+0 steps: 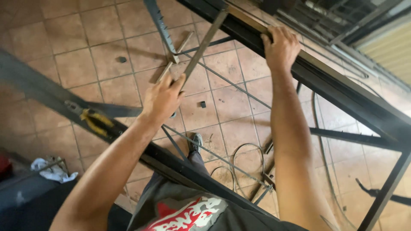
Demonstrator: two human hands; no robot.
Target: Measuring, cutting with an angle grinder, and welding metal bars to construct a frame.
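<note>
Both forearms reached out: left hand (162, 99) clamped flat bar (204, 45), right hand (280, 46) gripped frame rail (342, 87); loose bar could've slipped off.

My left hand (162, 99) gripped the flat bar (204, 45) lying across the frame, between the near rail (128, 143) and far rail (342, 85). My right hand (280, 47) sat on that far rail, floor tiles (85, 51) below.

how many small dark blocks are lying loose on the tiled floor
2: one small dark block at upper left, another right of the left hand. More may hide behind the metal frame.
</note>
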